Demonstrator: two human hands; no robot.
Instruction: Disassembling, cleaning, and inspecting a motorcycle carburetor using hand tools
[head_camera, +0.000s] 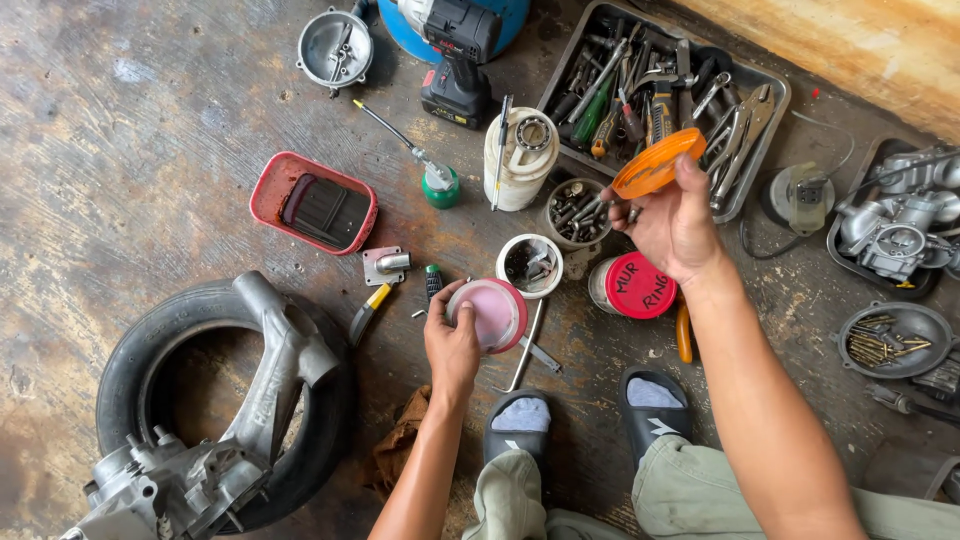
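My left hand (452, 350) grips a small round container with a pink lid (490, 315) low over the floor. My right hand (672, 220) is raised higher and holds an orange plastic lid (655, 163) by its edge, just above an open round tub of bolts (578, 212). A second open tub with small parts (530, 264) sits between my hands, and a can with a red lid (632, 286) stands under my right wrist.
A metal tray of wrenches and pliers (660, 95) lies behind. A cordless drill (455, 55), white bottle (518, 155), red tub (315, 202), tyre with engine case (220, 400), carburettor parts (900, 225) and a dish of screws (890, 340) surround me. My sandalled feet (585, 410) are below.
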